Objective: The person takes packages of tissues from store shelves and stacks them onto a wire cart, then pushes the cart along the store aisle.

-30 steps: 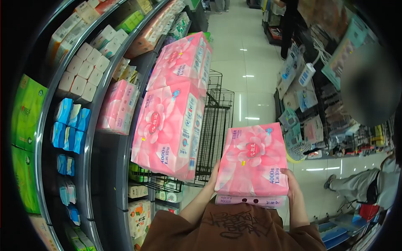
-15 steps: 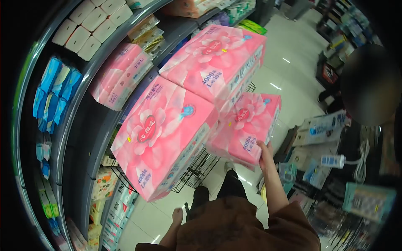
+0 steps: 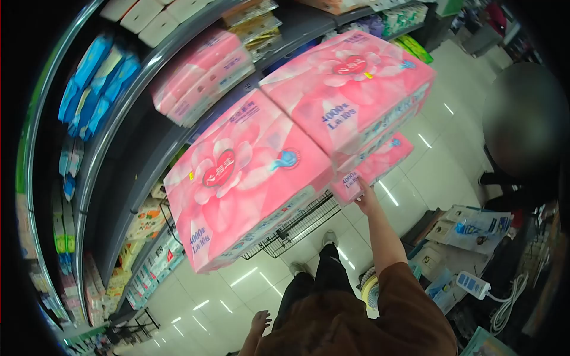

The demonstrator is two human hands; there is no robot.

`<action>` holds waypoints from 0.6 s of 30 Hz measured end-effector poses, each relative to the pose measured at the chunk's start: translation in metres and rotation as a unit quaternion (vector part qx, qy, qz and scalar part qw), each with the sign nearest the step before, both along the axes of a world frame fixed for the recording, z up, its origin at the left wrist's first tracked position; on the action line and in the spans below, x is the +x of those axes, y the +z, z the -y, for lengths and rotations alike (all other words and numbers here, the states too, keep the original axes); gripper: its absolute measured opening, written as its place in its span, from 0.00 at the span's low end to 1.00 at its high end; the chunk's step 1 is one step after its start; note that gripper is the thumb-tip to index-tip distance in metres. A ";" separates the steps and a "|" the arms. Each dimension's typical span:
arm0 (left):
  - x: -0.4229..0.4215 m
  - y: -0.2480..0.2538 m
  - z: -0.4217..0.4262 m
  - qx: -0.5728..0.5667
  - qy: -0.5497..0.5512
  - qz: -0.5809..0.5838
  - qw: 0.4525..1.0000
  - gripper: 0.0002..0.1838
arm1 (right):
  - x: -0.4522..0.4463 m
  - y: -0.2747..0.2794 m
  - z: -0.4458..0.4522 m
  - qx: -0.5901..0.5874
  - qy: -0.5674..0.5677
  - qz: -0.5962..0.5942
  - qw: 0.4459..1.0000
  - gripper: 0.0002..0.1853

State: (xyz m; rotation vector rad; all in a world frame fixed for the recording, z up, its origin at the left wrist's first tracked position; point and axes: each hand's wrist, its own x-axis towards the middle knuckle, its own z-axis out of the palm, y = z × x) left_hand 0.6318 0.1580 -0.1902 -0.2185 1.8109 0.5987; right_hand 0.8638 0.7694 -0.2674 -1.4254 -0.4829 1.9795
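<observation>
My right hand (image 3: 364,194) grips the near corner of a pink tissue pack (image 3: 389,159), low beside the stacked packs. Most of that pack is hidden behind a large pink tissue pack (image 3: 350,77) above it. Left of that one lies a second large tissue pack (image 3: 237,172), side by side with it, both with flower prints facing up. A black wire rack (image 3: 297,228) shows beneath them. Down by my left side hangs my left hand (image 3: 260,321), holding nothing, fingers loosely apart.
Curved grey store shelves (image 3: 133,127) on the left carry blue packets (image 3: 98,83) and another pink tissue pack (image 3: 205,77). At right stand a person (image 3: 522,196) and a cluttered table with a white power strip (image 3: 473,285). Tiled floor (image 3: 237,291) lies below.
My right hand has moved the held pack forward, and it now sits mostly behind the upper right pack. The view has shifted; my left hand still hangs low, its fingers looser.
</observation>
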 end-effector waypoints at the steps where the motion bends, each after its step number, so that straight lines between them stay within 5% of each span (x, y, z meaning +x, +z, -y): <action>1: 0.004 0.002 0.004 -0.009 0.022 -0.004 1.000 0.21 | 0.000 0.000 0.000 -0.004 0.010 0.032 0.999 0.56; 5: 0.019 0.004 0.050 -0.045 0.065 -0.014 0.997 0.20 | -0.005 -0.019 0.016 0.084 -0.084 0.194 0.974 0.58; 9: 0.025 -0.010 0.090 -0.019 0.075 -0.033 0.996 0.21 | -0.019 -0.024 0.095 0.014 -0.141 0.246 0.959 0.51; 11: 0.024 -0.015 0.103 0.011 0.097 -0.038 0.994 0.21 | -0.019 -0.056 0.163 0.043 0.035 0.339 0.939 0.43; 13: 0.018 -0.025 0.119 0.046 0.122 -0.045 0.991 0.21 | 0.014 -0.164 0.234 0.076 0.257 0.300 0.915 0.23; 15: 0.008 -0.040 0.151 0.064 0.121 -0.043 0.990 0.20 | -0.020 -0.086 0.308 -0.049 0.353 0.211 0.910 0.17; 18: -0.007 -0.079 0.202 0.070 0.091 -0.043 0.992 0.20 | -0.075 -0.037 0.399 -0.038 0.493 0.203 0.845 0.20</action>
